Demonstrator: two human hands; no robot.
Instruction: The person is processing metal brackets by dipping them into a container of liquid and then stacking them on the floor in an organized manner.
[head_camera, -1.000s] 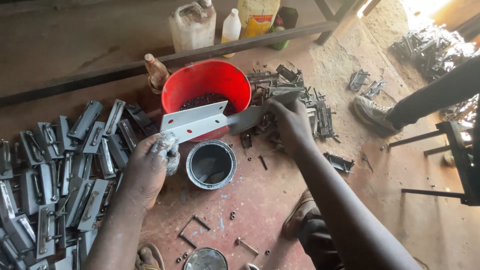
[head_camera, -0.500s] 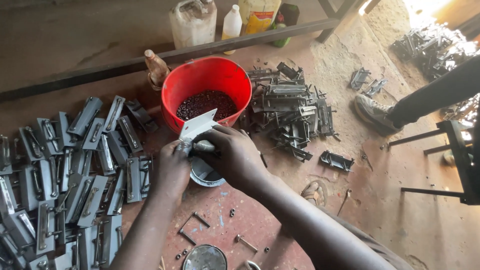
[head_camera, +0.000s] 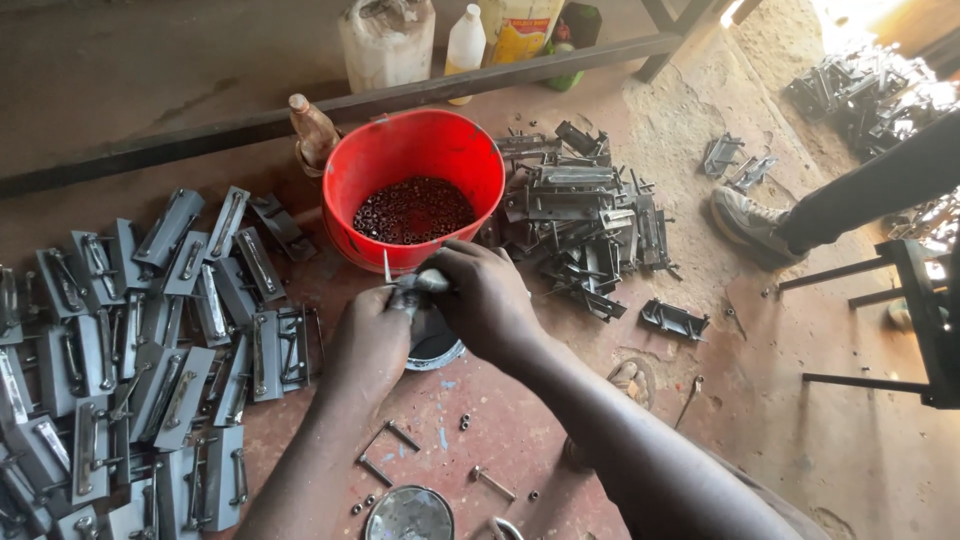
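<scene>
Both hands met over a tin (head_camera: 440, 348): the left hand (head_camera: 368, 340) and right hand (head_camera: 487, 300) together gripped a small metal part (head_camera: 405, 290), the red bucket (head_camera: 400, 160) just beyond them.

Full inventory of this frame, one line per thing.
metal piece: one, grey, held between both hands
small tin: one, dark inside, under the hands
bucket: one, red, holds dark small parts, floor centre
painted latches: many, grey, laid out left
unpainted latches: heap, bare metal, right of bucket
bottles and jugs: several, top, behind a beam
another person's shoe: one, right
left hand: one, on the piece
right hand: one, on the piece
</scene>
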